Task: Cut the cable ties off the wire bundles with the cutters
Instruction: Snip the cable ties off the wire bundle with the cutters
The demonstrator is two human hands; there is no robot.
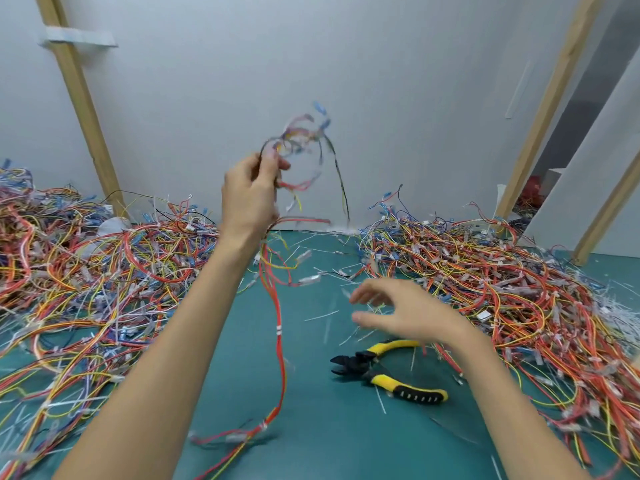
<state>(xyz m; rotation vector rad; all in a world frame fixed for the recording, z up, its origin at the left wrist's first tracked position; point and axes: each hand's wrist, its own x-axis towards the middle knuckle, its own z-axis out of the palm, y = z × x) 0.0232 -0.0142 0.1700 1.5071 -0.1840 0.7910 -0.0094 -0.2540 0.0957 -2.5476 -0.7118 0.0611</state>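
My left hand (251, 194) is raised above the table and grips a wire bundle (280, 341) of red, yellow and black wires. The bundle's upper end loops blurred above the fingers, and its long tail hangs down to the green mat with white cable ties (278, 330) around it. My right hand (398, 311) hovers over the mat with its fingers spread and holds nothing. Just below that hand, the yellow-and-black cutters (384, 372) lie on the mat with jaws pointing left.
Large heaps of tangled wires cover the table on the left (86, 278) and the right (502, 299). Cut white tie pieces (322, 315) litter the green mat (329, 438) between them. A white wall with wooden battens stands behind.
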